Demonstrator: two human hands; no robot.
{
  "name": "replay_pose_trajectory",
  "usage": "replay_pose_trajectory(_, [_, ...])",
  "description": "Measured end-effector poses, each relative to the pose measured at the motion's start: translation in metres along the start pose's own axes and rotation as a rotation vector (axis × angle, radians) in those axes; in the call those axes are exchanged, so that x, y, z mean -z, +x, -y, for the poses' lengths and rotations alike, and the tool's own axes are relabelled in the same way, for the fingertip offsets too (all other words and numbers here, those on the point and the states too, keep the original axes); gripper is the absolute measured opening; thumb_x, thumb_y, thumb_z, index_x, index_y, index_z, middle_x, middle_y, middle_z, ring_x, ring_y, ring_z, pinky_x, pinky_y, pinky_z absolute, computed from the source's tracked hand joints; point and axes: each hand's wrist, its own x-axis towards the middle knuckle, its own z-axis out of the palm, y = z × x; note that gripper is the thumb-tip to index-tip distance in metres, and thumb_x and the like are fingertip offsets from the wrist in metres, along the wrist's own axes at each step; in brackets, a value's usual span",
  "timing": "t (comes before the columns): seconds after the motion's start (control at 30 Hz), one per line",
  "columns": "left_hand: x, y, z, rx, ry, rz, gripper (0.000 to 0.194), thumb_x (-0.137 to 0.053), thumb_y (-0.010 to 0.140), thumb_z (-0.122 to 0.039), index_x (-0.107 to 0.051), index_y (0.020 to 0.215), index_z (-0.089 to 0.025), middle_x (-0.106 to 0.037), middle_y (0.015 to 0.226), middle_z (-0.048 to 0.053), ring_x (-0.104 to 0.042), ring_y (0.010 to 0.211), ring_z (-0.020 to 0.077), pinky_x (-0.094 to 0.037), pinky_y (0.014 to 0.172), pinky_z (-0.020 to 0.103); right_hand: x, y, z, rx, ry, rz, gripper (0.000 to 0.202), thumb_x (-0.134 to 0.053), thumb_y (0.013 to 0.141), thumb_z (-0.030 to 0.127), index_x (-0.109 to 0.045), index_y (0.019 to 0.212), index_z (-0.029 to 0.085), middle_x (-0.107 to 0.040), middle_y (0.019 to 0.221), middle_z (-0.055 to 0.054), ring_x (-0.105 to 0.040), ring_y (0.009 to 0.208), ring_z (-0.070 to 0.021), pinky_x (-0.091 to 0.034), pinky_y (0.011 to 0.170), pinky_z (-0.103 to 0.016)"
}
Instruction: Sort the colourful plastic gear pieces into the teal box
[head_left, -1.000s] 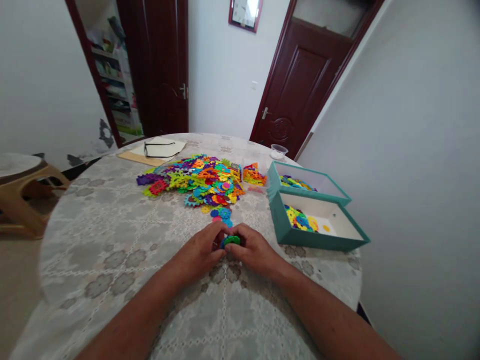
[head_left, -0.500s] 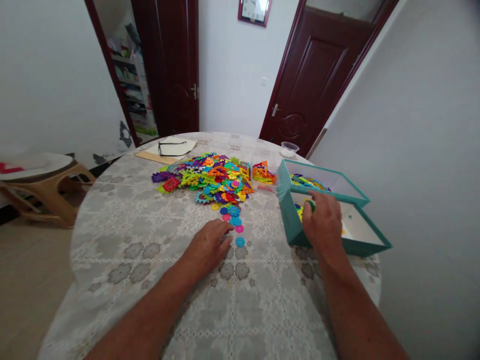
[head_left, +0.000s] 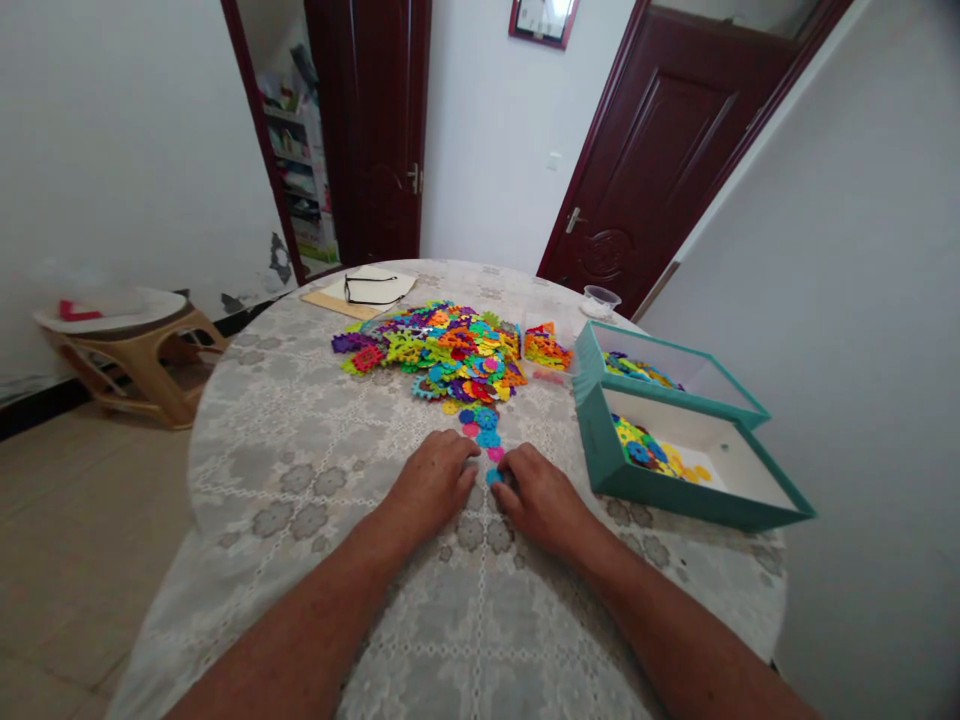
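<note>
A small blue disc [head_left: 493,477] on the table [head_left: 300,470] is pinched at between the fingertips of the left hand [head_left: 435,482] and the right hand [head_left: 541,500], neither closed on it; a pick-up seems in hand, calling next for a firm pinch before any move toward the teal box [head_left: 660,490].

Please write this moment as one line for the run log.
left hand: flat on tablecloth, by loose discs | right hand: fingertips at blue disc | teal box: discs inside
</note>
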Motion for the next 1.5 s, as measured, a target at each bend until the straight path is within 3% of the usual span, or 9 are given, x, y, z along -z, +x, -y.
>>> replay_pose_trajectory(0.2, [0.000,0.001,0.005,0.077,0.006,-0.052,0.022,-0.062,0.093,-0.016,-0.071,0.112,-0.016,-0.070,0.111,0.011,-0.063,0.111,0.0272,-0.050,0.102,0.043,0.000,0.006,-0.001,-0.013,0.230,0.003,0.010,-0.064,0.085,0.017,-0.058,0.090,0.023,-0.064,0.087,-0.001,-0.059,0.082,-0.0188,-0.042,0.072,-0.029])
replay_pose_trajectory(0.33, [0.000,0.001,0.005,0.116,-0.028,-0.061,0.022,-0.062,0.092,-0.015,-0.072,0.112,-0.016,-0.070,0.113,0.011,-0.063,0.113,0.0269,-0.049,0.104,0.042,0.002,0.025,-0.004,-0.014,0.381,-0.006,0.015,-0.063,0.087,0.019,-0.065,0.100,0.024,-0.066,0.081,0.002,-0.060,0.075,-0.0171,-0.043,0.070,-0.028])
replay_pose_trajectory(0.43, [0.001,0.001,0.004,0.160,-0.062,-0.088,0.023,-0.063,0.091,-0.014,-0.071,0.112,-0.016,-0.069,0.113,0.012,-0.063,0.113,0.0260,-0.049,0.105,0.040,0.006,0.057,-0.011,-0.017,0.351,-0.074,0.019,-0.063,0.087,0.022,-0.068,0.105,0.023,-0.067,0.086,0.001,-0.062,0.079,-0.0175,-0.045,0.074,-0.028])
replay_pose_trajectory(0.53, [0.004,0.000,0.003,0.197,-0.102,-0.104,0.023,-0.063,0.091,-0.013,-0.071,0.112,-0.016,-0.069,0.113,0.011,-0.064,0.112,0.0247,-0.049,0.105,0.039,0.005,0.088,-0.018,-0.068,0.249,-0.040,0.023,-0.065,0.084,0.020,-0.070,0.106,0.020,-0.069,0.088,-0.001,-0.063,0.082,-0.0190,-0.047,0.076,-0.029])
replay_pose_trajectory(0.67, [0.007,0.000,0.002,0.234,-0.126,-0.102,0.022,-0.064,0.091,-0.014,-0.071,0.112,-0.017,-0.068,0.113,0.010,-0.064,0.112,0.0240,-0.049,0.105,0.038,-0.003,0.108,-0.021,-0.092,0.038,-0.046,0.031,-0.073,0.083,0.029,-0.073,0.110,0.016,-0.072,0.111,-0.012,-0.065,0.105,-0.0262,-0.049,0.092,-0.034])
replay_pose_trajectory(0.83, [0.010,0.000,0.002,0.254,-0.159,-0.124,0.025,-0.064,0.091,-0.016,-0.070,0.116,-0.016,-0.067,0.115,0.011,-0.064,0.113,0.0244,-0.049,0.106,0.038,-0.008,0.113,-0.021,-0.113,-0.044,-0.022,0.042,-0.075,0.084,0.037,-0.072,0.120,0.013,-0.071,0.120,-0.016,-0.064,0.114,-0.0295,-0.048,0.097,-0.035])
replay_pose_trajectory(1.07, [0.009,0.003,0.005,0.285,-0.160,-0.142,0.038,-0.063,0.092,-0.019,-0.066,0.130,-0.014,-0.067,0.125,0.015,-0.062,0.124,0.0281,-0.047,0.114,0.042,-0.004,0.123,-0.022,-0.111,0.016,0.112,0.035,-0.077,0.082,0.039,-0.071,0.108,0.018,-0.073,0.099,-0.005,-0.065,0.089,-0.0209,-0.046,0.075,-0.028])
replay_pose_trajectory(1.3, [0.007,0.005,0.013,0.273,-0.153,-0.092,0.048,-0.063,0.091,-0.018,-0.061,0.139,-0.013,-0.064,0.144,0.018,-0.057,0.136,0.0303,-0.041,0.120,0.046,-0.004,0.116,-0.018,-0.059,0.049,0.065,0.028,-0.078,0.079,0.034,-0.071,0.102,0.019,-0.072,0.099,-0.004,-0.063,0.090,-0.0212,-0.046,0.077,-0.029])
replay_pose_trajectory(1.5, [0.010,0.005,0.013,0.247,-0.154,-0.065,0.041,-0.062,0.090,-0.017,-0.066,0.130,-0.021,-0.072,0.131,0.012,-0.064,0.123,0.0284,-0.046,0.112,0.044,-0.002,0.099,-0.010,-0.020,0.150,0.085,0.032,-0.075,0.079,0.027,-0.068,0.111,0.023,-0.074,0.100,-0.002,-0.065,0.089,-0.0211,-0.047,0.077,-0.029])
